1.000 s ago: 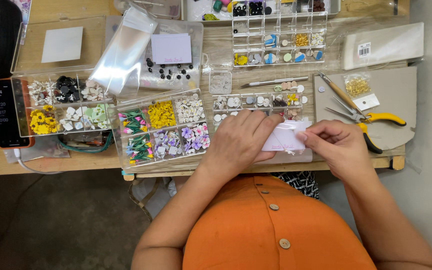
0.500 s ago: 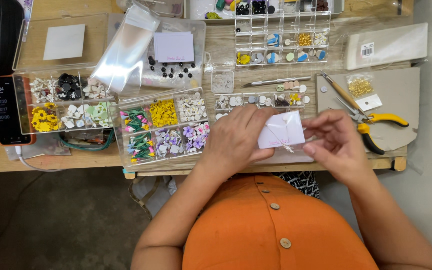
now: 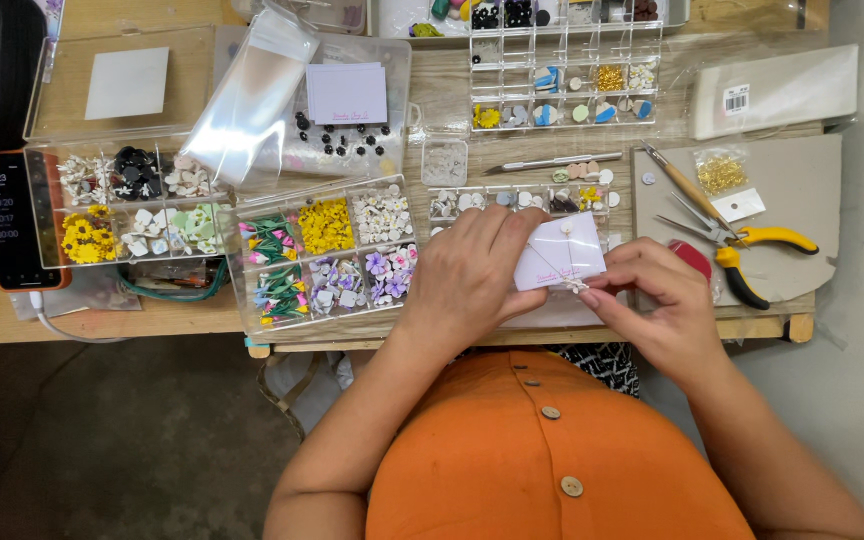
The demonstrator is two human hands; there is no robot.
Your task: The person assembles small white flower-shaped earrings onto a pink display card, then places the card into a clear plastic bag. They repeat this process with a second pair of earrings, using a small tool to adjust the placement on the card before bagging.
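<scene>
With the left hand [image 3: 472, 275] pinching the small white card [image 3: 559, 251] above the table edge [image 3: 652, 330] and the right hand [image 3: 657, 300] apparently pinching a tiny piece at its lower corner, a loosened pinch risks dropping that piece off the edge.

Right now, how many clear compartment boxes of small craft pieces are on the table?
4 for certain: one beside the phone at far left, one holding flower pieces left of the hands, one at top centre, one strip above the left hand at. More may be cut off at the top edge.
</scene>
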